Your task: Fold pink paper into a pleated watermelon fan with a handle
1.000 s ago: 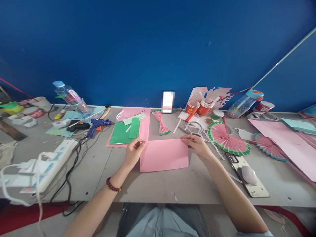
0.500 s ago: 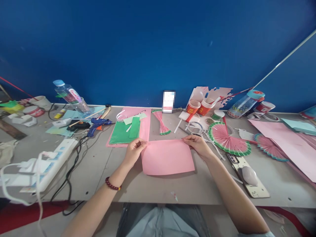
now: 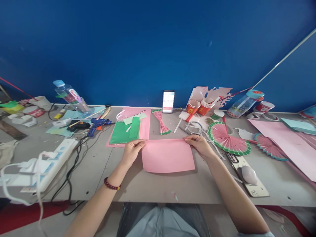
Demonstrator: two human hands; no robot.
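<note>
A plain pink sheet of paper (image 3: 168, 156) is stretched between my two hands above the front of the table. My left hand (image 3: 134, 148) pinches its far left corner between thumb and fingers. The far right corner is pinched by my right hand (image 3: 198, 144). The sheet's near edge hangs loose and bows slightly. Beyond it lies a pleated pink paper strip with green ends (image 3: 161, 122), drawn narrow at the middle. Green paper (image 3: 120, 133) rests on a larger pink sheet (image 3: 145, 126) past my left hand. A watermelon-patterned paper fan (image 3: 228, 138) lies right of my right hand.
At left are a white power strip (image 3: 56, 161) with cables, a blue glue gun (image 3: 100, 125) and a leaning plastic bottle (image 3: 72, 97). Red paper cups (image 3: 193, 108) stand at the back. A phone (image 3: 249, 177) lies at right, near larger pink sheets (image 3: 283, 141).
The sheet's near edge has risen slightly, and my left hand has tilted a little with its fingers flatter along the far edge. Both hands keep their hold.
</note>
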